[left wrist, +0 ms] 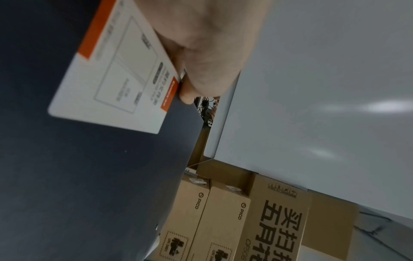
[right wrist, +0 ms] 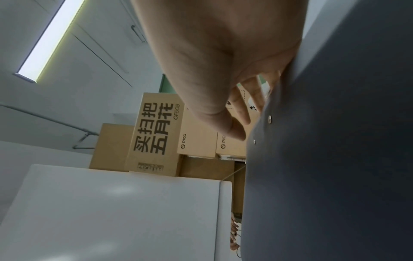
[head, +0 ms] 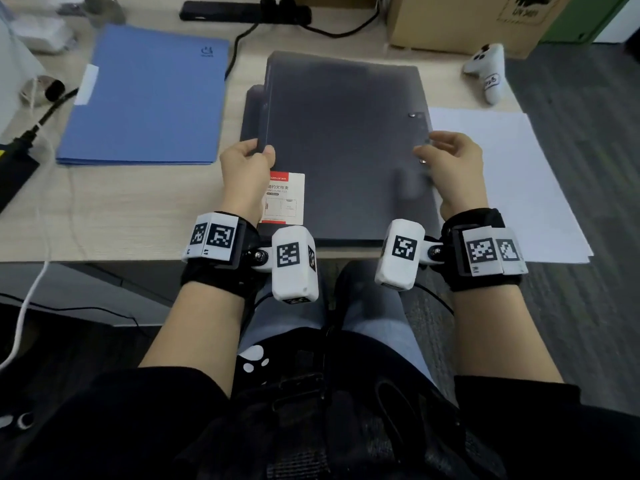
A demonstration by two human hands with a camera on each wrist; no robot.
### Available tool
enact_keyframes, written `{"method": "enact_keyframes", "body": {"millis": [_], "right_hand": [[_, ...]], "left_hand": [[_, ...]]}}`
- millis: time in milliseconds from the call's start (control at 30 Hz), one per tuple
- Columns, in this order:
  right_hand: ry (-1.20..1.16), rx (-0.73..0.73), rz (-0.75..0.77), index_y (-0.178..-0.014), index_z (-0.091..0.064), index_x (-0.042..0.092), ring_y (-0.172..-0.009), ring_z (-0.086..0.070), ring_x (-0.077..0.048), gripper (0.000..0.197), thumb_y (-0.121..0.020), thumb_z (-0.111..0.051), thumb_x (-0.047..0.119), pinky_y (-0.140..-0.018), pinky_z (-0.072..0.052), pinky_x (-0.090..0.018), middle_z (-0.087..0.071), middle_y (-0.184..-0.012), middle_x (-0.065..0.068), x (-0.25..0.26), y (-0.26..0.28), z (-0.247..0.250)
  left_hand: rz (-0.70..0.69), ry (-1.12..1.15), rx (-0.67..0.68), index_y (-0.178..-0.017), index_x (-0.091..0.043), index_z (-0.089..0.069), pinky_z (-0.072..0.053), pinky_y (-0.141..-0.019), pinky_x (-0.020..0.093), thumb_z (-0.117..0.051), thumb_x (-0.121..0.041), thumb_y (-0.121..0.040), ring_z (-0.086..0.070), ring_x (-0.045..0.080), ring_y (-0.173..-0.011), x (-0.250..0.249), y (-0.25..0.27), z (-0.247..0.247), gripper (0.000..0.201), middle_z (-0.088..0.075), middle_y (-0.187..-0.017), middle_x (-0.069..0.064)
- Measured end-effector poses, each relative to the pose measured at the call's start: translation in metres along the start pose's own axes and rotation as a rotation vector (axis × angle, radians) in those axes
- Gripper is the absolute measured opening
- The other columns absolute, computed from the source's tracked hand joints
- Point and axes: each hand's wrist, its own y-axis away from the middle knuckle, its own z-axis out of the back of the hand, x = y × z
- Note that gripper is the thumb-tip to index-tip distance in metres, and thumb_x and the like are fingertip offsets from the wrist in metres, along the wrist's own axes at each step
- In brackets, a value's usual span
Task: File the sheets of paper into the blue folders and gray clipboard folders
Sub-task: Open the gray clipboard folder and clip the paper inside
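A closed gray clipboard folder (head: 346,140) with a white and red label (head: 285,199) lies tilted in front of me, over a second gray folder (head: 251,112) on the desk. My left hand (head: 256,157) pinches its left edge, thumb on the cover beside the label (left wrist: 116,79). At the right edge, near the metal rivets (right wrist: 270,118), my right hand (head: 440,157) curls its fingers round the folder. A blue folder (head: 149,98) lies shut to the left. White sheets of paper (head: 502,174) lie to the right, partly under the gray folder.
A black power strip (head: 242,12) with cables runs along the back of the desk. A cardboard box (head: 467,22) stands at the back right, with a white controller (head: 488,71) beside it. A black device (head: 20,168) sits at the far left.
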Motion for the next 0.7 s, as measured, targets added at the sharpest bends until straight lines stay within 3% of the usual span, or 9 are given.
{"method": "enact_keyframes", "body": {"millis": [67,167,267,367,467,600,700], "right_hand": [[-0.015,-0.019,-0.001,-0.102,-0.057,0.020,-0.113,-0.061,-0.023,0.043,-0.060,-0.062,0.028,-0.092,-0.049,-0.036,-0.064,-0.117,-0.007,0.000,-0.001,0.008],[-0.029,-0.016,-0.029,-0.101,-0.056,0.020,-0.101,-0.064,-0.021,0.034,-0.068,-0.064,0.021,-0.077,-0.051,-0.032,-0.063,-0.118,-0.010,-0.007,-0.004,0.017],[-0.057,-0.029,-0.060,-0.103,-0.055,0.019,-0.081,-0.062,-0.015,0.028,-0.077,-0.062,0.013,-0.082,-0.053,-0.034,-0.063,-0.114,-0.013,-0.017,-0.006,0.024],[-0.043,-0.054,-0.091,-0.104,-0.057,0.020,-0.086,-0.063,-0.017,0.033,-0.072,-0.064,0.016,-0.087,-0.052,-0.035,-0.063,-0.116,-0.014,-0.023,-0.007,0.030],[-0.031,-0.050,-0.118,-0.102,-0.058,0.020,-0.093,-0.064,-0.021,0.029,-0.075,-0.067,0.016,-0.085,-0.051,-0.031,-0.065,-0.111,-0.012,-0.027,-0.006,0.033],[-0.087,-0.062,-0.112,-0.100,-0.058,0.015,-0.070,-0.061,-0.014,0.023,-0.079,-0.063,0.008,-0.071,-0.051,-0.026,-0.063,-0.086,-0.005,-0.028,-0.006,0.037],[-0.158,-0.076,-0.050,-0.099,-0.057,0.013,-0.071,-0.063,-0.018,0.019,-0.082,-0.056,0.004,-0.066,-0.053,-0.026,-0.063,-0.088,-0.008,-0.020,-0.002,0.037]], "left_hand": [[0.012,-0.008,0.014,-0.132,-0.008,-0.048,-0.058,-0.082,0.042,-0.053,-0.013,-0.094,-0.069,0.026,-0.093,0.001,0.002,-0.007,0.039,-0.064,-0.117,0.008],[0.025,-0.024,0.016,-0.116,-0.011,-0.057,-0.056,-0.086,0.044,-0.053,-0.012,-0.094,-0.067,0.027,-0.093,0.005,0.006,-0.017,0.022,-0.064,-0.113,0.008],[0.049,-0.074,-0.001,-0.130,-0.011,-0.049,-0.055,-0.089,0.045,-0.055,-0.015,-0.093,-0.066,0.027,-0.101,0.012,0.006,-0.025,0.038,-0.061,-0.122,0.009],[0.023,-0.118,-0.026,-0.133,-0.011,-0.048,-0.053,-0.092,0.045,-0.055,-0.017,-0.092,-0.063,0.027,-0.106,0.017,0.007,-0.031,0.042,-0.059,-0.126,0.009],[-0.010,-0.147,-0.066,-0.131,-0.009,-0.049,-0.052,-0.095,0.044,-0.057,-0.019,-0.090,-0.063,0.026,-0.107,0.018,0.006,-0.034,0.043,-0.062,-0.119,0.007],[-0.084,-0.188,-0.120,-0.128,-0.011,-0.052,-0.051,-0.095,0.033,-0.059,-0.013,-0.087,-0.060,0.019,-0.109,0.018,0.004,-0.035,0.042,-0.058,-0.126,0.004],[-0.113,-0.215,-0.120,-0.129,-0.012,-0.053,-0.051,-0.094,0.031,-0.058,-0.011,-0.086,-0.059,0.019,-0.111,0.016,0.004,-0.034,0.043,-0.057,-0.128,0.004]]}}
